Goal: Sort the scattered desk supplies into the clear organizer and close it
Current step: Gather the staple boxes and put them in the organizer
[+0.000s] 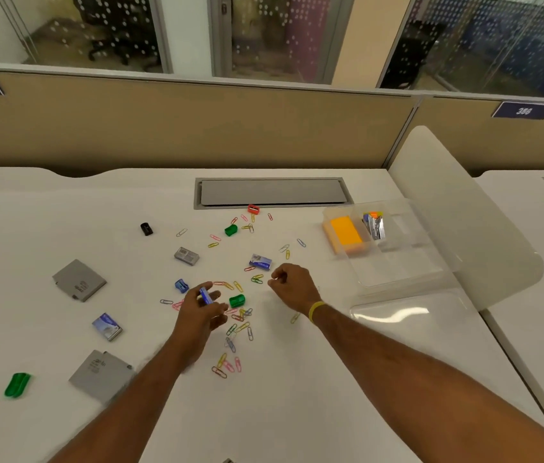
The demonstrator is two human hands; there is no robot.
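Sharpener [206, 295], blue: pinches it between fingers of left hand [202, 312] above paper clips [257, 279], curls fingers of right hand [294, 287], hold there unclear.

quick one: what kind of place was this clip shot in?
Most likely an open-plan office workstation: a white desk with a grey recessed cable hatch, a tan fabric partition carrying a blue number plate, and glass-walled rooms behind, one with a black swivel chair.

Scattered paper clips [257, 279] left of open organizer [394, 260]
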